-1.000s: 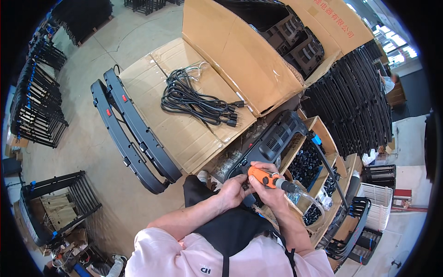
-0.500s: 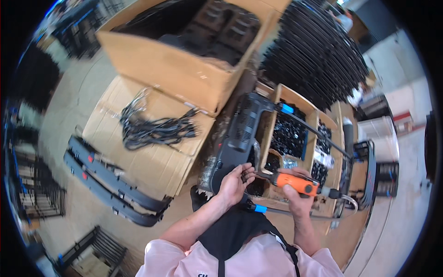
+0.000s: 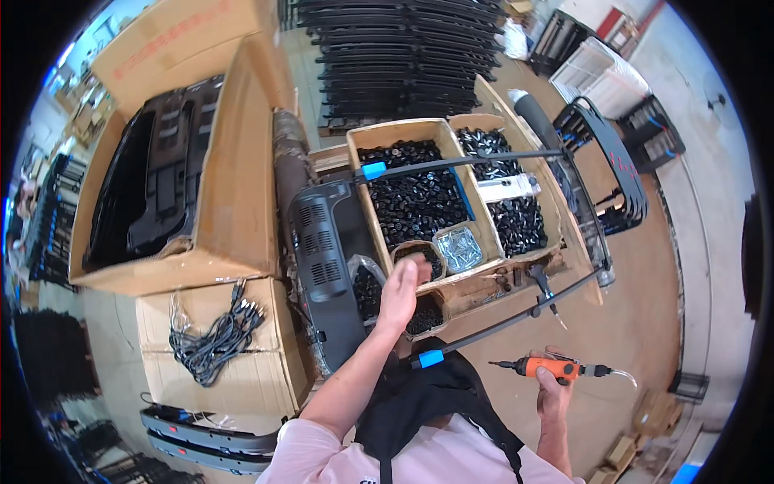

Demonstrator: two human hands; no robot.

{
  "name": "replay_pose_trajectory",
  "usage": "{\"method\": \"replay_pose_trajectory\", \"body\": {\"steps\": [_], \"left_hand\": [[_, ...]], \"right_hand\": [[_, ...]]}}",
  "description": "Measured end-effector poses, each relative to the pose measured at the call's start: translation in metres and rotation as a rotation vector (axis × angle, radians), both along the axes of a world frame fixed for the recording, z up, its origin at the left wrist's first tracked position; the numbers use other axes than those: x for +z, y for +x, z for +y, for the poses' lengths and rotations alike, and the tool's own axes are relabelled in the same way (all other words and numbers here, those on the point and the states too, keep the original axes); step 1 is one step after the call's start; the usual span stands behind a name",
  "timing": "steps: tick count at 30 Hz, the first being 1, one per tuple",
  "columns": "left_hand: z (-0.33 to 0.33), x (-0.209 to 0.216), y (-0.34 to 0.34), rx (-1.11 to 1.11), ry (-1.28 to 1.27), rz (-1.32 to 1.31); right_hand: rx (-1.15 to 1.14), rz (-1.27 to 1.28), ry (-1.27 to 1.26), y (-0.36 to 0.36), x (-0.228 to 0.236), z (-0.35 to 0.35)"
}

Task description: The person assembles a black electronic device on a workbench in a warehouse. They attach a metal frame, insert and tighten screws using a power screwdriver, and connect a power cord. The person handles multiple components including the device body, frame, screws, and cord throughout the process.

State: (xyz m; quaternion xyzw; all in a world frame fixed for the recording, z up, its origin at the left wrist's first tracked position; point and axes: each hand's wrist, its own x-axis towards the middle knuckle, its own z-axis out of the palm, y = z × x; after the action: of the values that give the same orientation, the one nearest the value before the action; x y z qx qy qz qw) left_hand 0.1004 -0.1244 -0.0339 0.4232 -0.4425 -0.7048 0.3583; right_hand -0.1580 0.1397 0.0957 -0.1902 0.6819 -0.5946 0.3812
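My left hand (image 3: 401,292) is over a small tub of dark parts (image 3: 425,252), fingers stretched forward and their tips blurred; I see nothing held in it. At the lower right my right hand (image 3: 553,385) is wrapped around an orange power screwdriver (image 3: 548,369), its bit pointing left and a pale cord or hose trailing from its back end. A dark grey plastic housing with vent slots (image 3: 326,274) lies just left of my left hand. A black tubular frame (image 3: 476,164) with blue wraps (image 3: 374,170) runs from it across the wooden bin.
A wooden bin (image 3: 352,161) holds many small black parts and a clear tub of silvery screws (image 3: 459,248). Left are a large cardboard carton (image 3: 234,177) and bundled black cables (image 3: 214,343) on cardboard. Stacked black frames (image 3: 395,56) stand beyond; curved dark strips (image 3: 210,440) lie lower left.
My left hand has left the screwdriver's tip and the housing for the small tub. My right hand has moved the screwdriver down and right, away from the bin. The view has turned right.
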Motion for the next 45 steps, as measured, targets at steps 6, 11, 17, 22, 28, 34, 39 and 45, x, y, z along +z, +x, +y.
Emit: {"method": "replay_pose_trajectory", "body": {"steps": [6, 11, 17, 22, 28, 34, 39, 45], "left_hand": [[0.068, 0.016, -0.018, -0.629, -0.423, -0.696], [0.105, 0.008, -0.043, -0.833, -0.165, -1.006], [0.106, 0.034, -0.061, -0.695, -0.012, -1.149], [0.116, 0.025, -0.071, -0.615, -0.005, -1.272], [0.102, 0.047, -0.089, -0.554, -0.067, -1.307], [0.126, 0.035, -0.08, -0.502, -0.011, -1.314], [0.127, 0.024, -0.077, -0.45, -0.078, -1.328], [0.135, 0.037, -0.078, -0.246, -0.151, -1.373]], "right_hand": [[-0.225, -0.273, 0.13, -0.044, -0.117, 0.004], [-0.28, -0.693, 0.085, -0.102, -0.28, -0.019], [-0.152, -0.829, 0.031, -0.112, -0.359, -0.091], [-0.053, -1.106, 0.253, -0.103, -0.365, -0.134], [0.6, -0.869, 0.577, -0.151, -0.395, -0.112], [1.488, -0.188, 0.789, -0.169, -0.181, -0.093], [1.993, 0.193, 0.325, -0.144, -0.032, -0.217], [1.02, 1.156, -0.608, -0.091, -0.105, -0.459]]}}
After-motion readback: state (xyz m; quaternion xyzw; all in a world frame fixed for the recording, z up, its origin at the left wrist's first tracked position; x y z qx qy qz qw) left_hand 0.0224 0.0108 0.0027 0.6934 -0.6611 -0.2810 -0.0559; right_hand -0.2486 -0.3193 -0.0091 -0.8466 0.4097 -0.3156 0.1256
